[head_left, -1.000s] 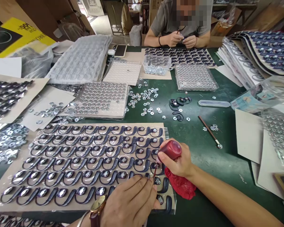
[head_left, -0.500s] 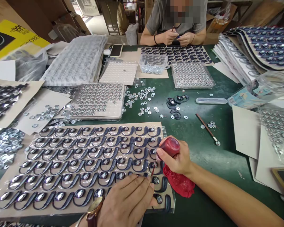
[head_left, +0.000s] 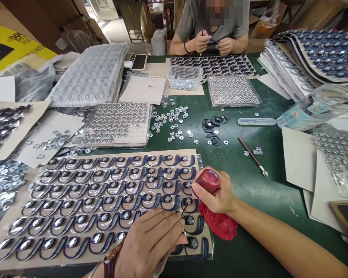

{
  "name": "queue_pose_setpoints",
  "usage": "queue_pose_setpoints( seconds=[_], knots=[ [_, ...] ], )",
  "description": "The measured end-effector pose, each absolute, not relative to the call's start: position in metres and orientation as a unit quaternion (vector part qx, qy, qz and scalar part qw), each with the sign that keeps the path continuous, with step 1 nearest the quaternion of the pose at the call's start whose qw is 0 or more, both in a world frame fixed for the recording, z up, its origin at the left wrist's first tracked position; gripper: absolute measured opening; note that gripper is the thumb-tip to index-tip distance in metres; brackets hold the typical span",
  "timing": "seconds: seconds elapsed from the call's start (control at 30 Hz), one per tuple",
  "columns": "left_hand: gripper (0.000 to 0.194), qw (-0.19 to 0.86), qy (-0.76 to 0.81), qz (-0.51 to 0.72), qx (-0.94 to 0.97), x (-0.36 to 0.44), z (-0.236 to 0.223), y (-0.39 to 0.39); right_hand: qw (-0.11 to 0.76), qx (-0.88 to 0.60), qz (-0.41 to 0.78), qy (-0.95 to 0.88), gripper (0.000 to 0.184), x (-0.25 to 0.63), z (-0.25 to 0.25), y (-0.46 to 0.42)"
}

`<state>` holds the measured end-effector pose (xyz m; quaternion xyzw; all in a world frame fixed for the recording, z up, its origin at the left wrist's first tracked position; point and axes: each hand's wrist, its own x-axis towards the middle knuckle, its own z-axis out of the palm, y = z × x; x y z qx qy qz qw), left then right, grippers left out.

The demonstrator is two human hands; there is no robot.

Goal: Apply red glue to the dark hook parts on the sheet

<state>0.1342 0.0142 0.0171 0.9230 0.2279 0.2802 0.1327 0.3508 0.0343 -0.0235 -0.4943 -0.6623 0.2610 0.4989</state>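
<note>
Our left hand lies low over the near right part of the card, with its fingers close together and pointing to the right and far. It holds a thin stick between its fingertips; how exactly the fingers close on it we cannot tell, because the back of the hand hides this.

Our right hand is closed around a red bottle. The bottle leans, its round bottom is up and away to the far right, and its neck points down to the near left.

Between these two hands we see the dark curved piece, in the rightmost column of the card. It lies far and right from the left fingertips, and just left of the right thumb. The right hand, with the bottle neck, is the nearer one. The long axis of the stick runs from near left to far right, and its tip is at the piece; if it touches, we cannot tell.

A red cloth lies beside the card, partly under the right hand, on the green tabletop. Farther right there is a brown rod.
</note>
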Motion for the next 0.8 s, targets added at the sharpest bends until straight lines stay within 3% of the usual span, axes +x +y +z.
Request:
queue_pose_setpoints(
  seconds=[0.3, 0.8],
  knots=[
    [0.019, 0.138, 0.225, 0.268, 0.926, 0.13, 0.014, 0.014, 0.495, -0.492, 0.271, -0.663, 0.014, 0.351, -0.025, 0.034],
    [0.017, 0.299, 0.319, 0.298, 0.848, 0.128, 0.01, 0.032, 0.495, -0.479, 0.264, -0.675, 0.015, 0.347, -0.027, 0.031]
  ],
)
